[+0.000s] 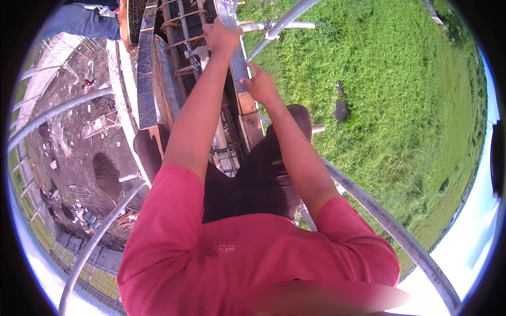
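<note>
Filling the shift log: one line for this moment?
left hand: grips grey formwork board | right hand: rests on same board | rusty rebar cage beside

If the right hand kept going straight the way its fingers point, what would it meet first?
The right hand points up-frame along the metal formwork panel it rests on. It would likely slide along that panel toward the left hand, though depth is unclear.

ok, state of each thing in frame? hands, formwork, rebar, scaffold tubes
left hand: closed on the top edge of the grey side board
right hand: fingers resting on the same board, not gripping
formwork trough: open at top, no fill visible
rebar cage: lying inside trough
scaffold tubes: fixed, untouched
</note>
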A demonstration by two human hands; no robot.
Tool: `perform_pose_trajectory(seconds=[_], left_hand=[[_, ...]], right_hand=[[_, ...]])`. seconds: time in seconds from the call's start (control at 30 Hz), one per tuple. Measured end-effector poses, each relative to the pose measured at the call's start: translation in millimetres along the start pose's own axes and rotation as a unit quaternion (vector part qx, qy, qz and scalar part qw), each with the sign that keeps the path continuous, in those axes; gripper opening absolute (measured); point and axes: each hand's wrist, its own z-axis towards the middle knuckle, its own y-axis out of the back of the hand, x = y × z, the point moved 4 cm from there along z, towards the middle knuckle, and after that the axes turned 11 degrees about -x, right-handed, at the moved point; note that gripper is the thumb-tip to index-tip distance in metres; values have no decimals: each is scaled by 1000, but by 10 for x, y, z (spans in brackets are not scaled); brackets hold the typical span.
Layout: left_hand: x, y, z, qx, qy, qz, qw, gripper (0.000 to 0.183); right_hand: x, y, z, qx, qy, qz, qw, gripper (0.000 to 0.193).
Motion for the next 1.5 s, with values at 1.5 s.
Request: perform_pose_trajectory(seconds=[1.5], left_hand=[[1115,3538,-1241,28,81,15,996,83]], right_hand=[[240,-51,297,-75,-25,105,991,97]])
